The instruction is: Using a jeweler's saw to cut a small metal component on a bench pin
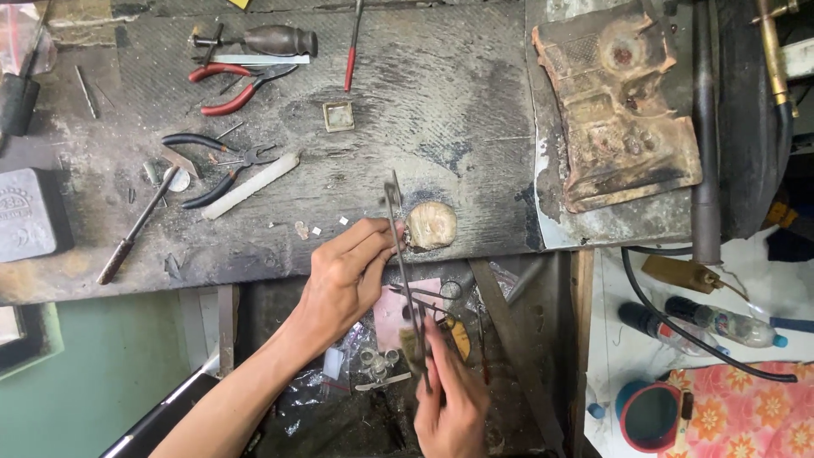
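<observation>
Saw frame (405, 271) stands over the bench's (441, 110) front edge, gripped low by the right hand (451, 399), while left hand (348, 276) pinches something unclear beside it; steady, upright strokes suit.

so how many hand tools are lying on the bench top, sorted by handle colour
red-handled pliers: 1
black-handled pliers: 1
thin red-handled tool: 1
dark wooden-handled tool: 1
rusty metal rod tool: 1
total: 5
</observation>
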